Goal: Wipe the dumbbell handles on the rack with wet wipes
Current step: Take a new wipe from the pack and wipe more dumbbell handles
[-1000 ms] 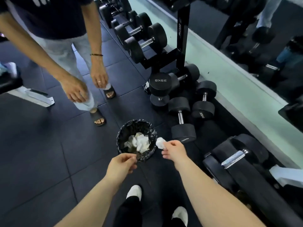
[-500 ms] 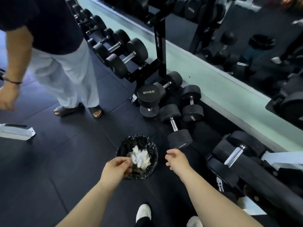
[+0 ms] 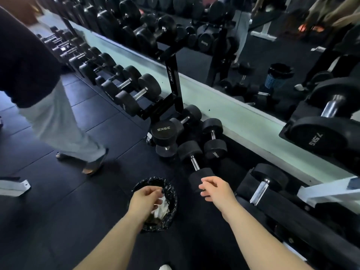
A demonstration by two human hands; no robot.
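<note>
Right hand (image 3: 216, 190): lower centre of the frame, palm down, fingers loosely curled with nothing in them. It overlaps the near head of a floor dumbbell (image 3: 194, 162); whether it touches it is unclear.
Left hand (image 3: 145, 201): just left of the right hand, above the bin, fingers curled in toward the thumb. Whether they pinch anything cannot be told.
Change: a second ago the right hand pinched a white wipe at the bin's rim. Half a second ago the wipe was gone from it, and the hand is empty now too. The left hand has kept its place over the bin. The view has tipped upward, showing more mirror, and the other person has stepped farther toward the left edge.
Bin (image 3: 155, 181): round, black-lined, on the floor at bottom centre, partly covered by the left hand.
Bin contents: crumpled white wipes (image 3: 162, 208), showing beneath the left hand's fingers.
Rack (image 3: 173, 75): black upright at centre; rows of racked dumbbells (image 3: 136, 88) with chrome handles run from it toward the upper left.
Rack foot: more weights lie on the floor, one marked 35KG (image 3: 163, 131).
Mirror (image 3: 253, 45): upper right, reflecting weights and floor.
Other person (image 3: 58, 123): left side, dark top, pale trousers, sandals.
</note>
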